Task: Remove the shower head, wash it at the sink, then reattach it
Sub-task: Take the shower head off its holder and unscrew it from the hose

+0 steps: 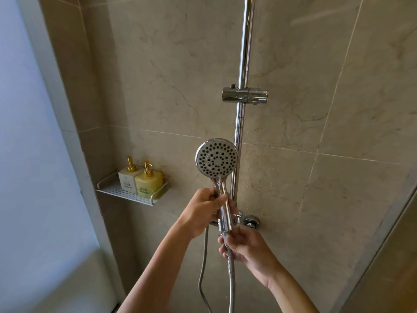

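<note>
The chrome shower head (216, 158) is held upright in front of the riser rail (243, 64), its grey nozzle face turned toward me. My left hand (200, 211) grips the upper part of its handle. My right hand (244, 243) is closed around the nut where the metal hose (231, 281) meets the handle's lower end. The hose hangs down and loops back up at the left. The slider holder (245, 95) on the rail stands empty, well above the head.
A white perforated shelf (117, 191) on the left wall carries a white pump bottle (127, 178) and a yellow pump bottle (148, 180). A chrome wall fitting (251, 222) sits beside the rail's base. Beige marble tiles cover the walls; a frosted panel fills the left.
</note>
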Available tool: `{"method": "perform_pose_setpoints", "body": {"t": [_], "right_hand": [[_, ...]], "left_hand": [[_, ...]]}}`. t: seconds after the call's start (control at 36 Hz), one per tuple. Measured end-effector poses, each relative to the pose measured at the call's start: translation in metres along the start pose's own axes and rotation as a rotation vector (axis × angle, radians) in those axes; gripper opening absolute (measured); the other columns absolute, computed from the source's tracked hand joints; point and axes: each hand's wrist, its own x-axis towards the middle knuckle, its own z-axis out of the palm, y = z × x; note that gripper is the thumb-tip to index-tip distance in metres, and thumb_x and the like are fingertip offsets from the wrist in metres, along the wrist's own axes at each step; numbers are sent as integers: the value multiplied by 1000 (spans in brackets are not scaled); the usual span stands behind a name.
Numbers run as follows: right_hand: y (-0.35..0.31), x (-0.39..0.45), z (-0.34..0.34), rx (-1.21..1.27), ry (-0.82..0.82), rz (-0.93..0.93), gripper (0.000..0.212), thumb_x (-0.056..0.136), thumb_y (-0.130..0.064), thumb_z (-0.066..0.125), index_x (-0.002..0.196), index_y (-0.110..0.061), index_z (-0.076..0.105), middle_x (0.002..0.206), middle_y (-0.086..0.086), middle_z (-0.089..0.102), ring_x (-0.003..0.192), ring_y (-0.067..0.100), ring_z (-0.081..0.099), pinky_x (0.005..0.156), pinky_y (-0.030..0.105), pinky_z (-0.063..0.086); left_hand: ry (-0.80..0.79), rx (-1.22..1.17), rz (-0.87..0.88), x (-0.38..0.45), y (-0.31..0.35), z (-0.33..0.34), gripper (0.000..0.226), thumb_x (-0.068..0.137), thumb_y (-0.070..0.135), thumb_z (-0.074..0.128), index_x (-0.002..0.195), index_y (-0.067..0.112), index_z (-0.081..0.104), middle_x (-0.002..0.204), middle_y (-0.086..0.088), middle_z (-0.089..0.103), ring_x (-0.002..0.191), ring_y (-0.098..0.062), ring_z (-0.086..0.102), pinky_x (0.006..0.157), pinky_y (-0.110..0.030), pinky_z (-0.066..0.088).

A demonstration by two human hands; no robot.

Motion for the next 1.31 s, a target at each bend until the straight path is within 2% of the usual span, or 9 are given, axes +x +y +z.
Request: {"method": "perform_pose_setpoints", "body": {"t": [0.14, 0.28, 0.36, 0.67, 0.89, 1.08, 1.17, 1.22, 1.31], "right_hand": [[4, 6, 3, -119, 117, -50, 28, 78, -10, 82, 91, -7, 57, 89, 19, 72, 81, 28, 72, 70, 28, 54], [-3, 5, -2, 36, -136, 26, 44, 95, -28, 63, 118, 8, 54, 119, 24, 67, 102, 33, 64, 89, 45, 49], [-1, 6, -4, 15, -207, 65, 37, 102, -25, 51, 129, -1, 57, 124, 26, 65, 112, 36, 63, 96, 47, 47], [6, 20, 6, -127, 68, -80, 28, 78, -10, 82, 89, -2, 58, 83, 19, 72, 76, 29, 67, 74, 31, 55], [4, 18, 1, 92, -197, 42, 39, 101, -28, 53, 128, -1, 59, 119, 27, 65, 101, 33, 63, 92, 46, 46], [5, 21, 4, 12, -59, -43, 27, 86, -20, 73, 102, 1, 66, 95, 21, 71, 83, 28, 65, 80, 37, 54], [7, 23, 9, -84, 62, -101, 13, 81, -10, 79, 83, -16, 68, 85, 17, 72, 76, 24, 70, 69, 27, 55], [9, 25, 9, -99, 100, -133, 22, 78, -11, 82, 72, -27, 67, 79, 14, 71, 72, 23, 68, 66, 25, 54], [5, 23, 9, -31, 25, -130, 15, 82, -26, 80, 84, -20, 66, 88, 16, 69, 75, 25, 64, 74, 35, 53]], "left_hand": [[5, 9, 18, 0, -1, -2, 12, 99, 3, 50, 100, -3, 60, 86, -12, 74, 90, -35, 71, 89, -63, 53], [1, 8, 35, 3, 1, -7, 13, 98, 5, 51, 93, 1, 63, 82, -11, 75, 87, -35, 71, 91, -67, 50], [-5, 0, 38, 4, 2, -11, 12, 97, 6, 52, 95, 1, 63, 84, -12, 75, 90, -37, 70, 92, -68, 49], [0, -19, 60, 7, 4, -15, 12, 98, 4, 51, 99, -3, 60, 84, -12, 74, 87, -33, 73, 87, -63, 54], [7, -29, 55, 8, 7, -17, 12, 98, 2, 49, 102, -6, 58, 85, -13, 73, 87, -34, 73, 88, -62, 54], [21, -10, 55, 10, 6, -16, 15, 98, 3, 50, 106, -8, 56, 83, -12, 73, 87, -33, 73, 89, -65, 52], [21, 10, 61, 12, 5, -15, 11, 98, 4, 50, 100, -3, 59, 83, -10, 74, 88, -33, 72, 89, -64, 52], [21, 12, 61, 13, 5, -14, 12, 99, 4, 50, 100, -2, 59, 84, -11, 74, 91, -35, 71, 89, -64, 52], [15, -6, 51, 14, 7, -14, 13, 99, 5, 50, 104, -5, 58, 86, -13, 73, 93, -37, 71, 87, -60, 55]]}}
